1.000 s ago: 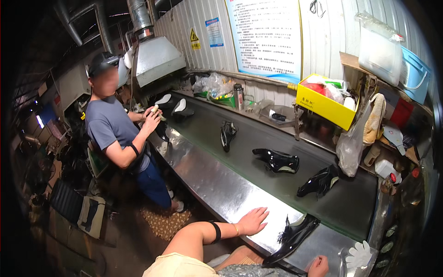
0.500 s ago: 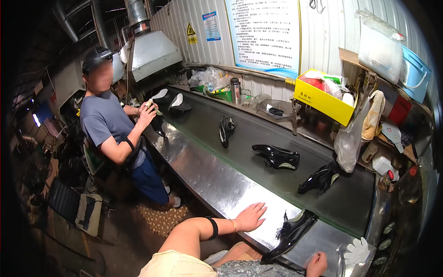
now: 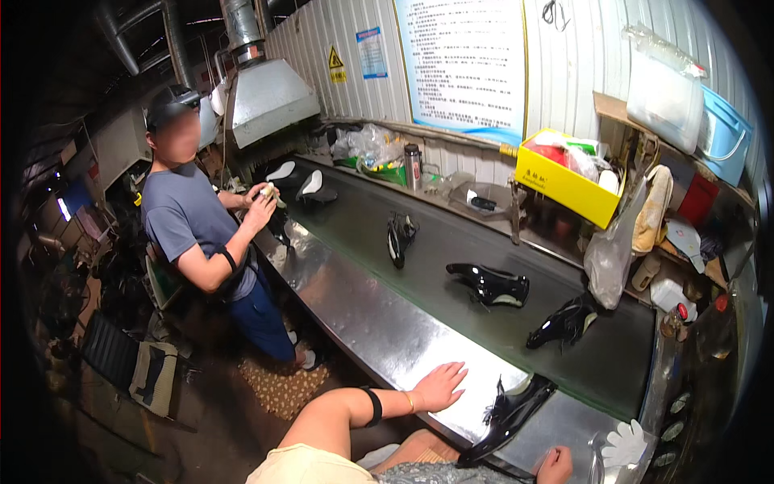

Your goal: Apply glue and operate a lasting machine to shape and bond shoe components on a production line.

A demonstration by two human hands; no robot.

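My left hand (image 3: 439,387) lies palm down on the shiny metal ledge (image 3: 355,302), fingers stretched and slightly spread, holding nothing. Just right of it, a glossy black lace-up shoe (image 3: 512,419) rests across the ledge, its toe toward me and its laces standing up. Close to the lower edge, my right hand (image 3: 555,465) rests at the ledge with its fingers curled in; nothing shows in it. A white glove (image 3: 625,445) lies to its right. On the dark belt beyond are more black shoes, among them one lying on its side (image 3: 488,285) and another at the right (image 3: 563,320).
At the far left of the belt stands a co-worker (image 3: 193,218) with a small pale item in both hands. Behind the belt are a thermos (image 3: 413,165), a yellow box (image 3: 568,179) and a hanging plastic bag (image 3: 610,262). White-topped pieces (image 3: 312,185) sit at the belt's far end.
The shoes on the belt have shifted slightly toward the near right. The whole view has dipped a little. Both my hands stay in place, and the co-worker's hands have moved slightly.
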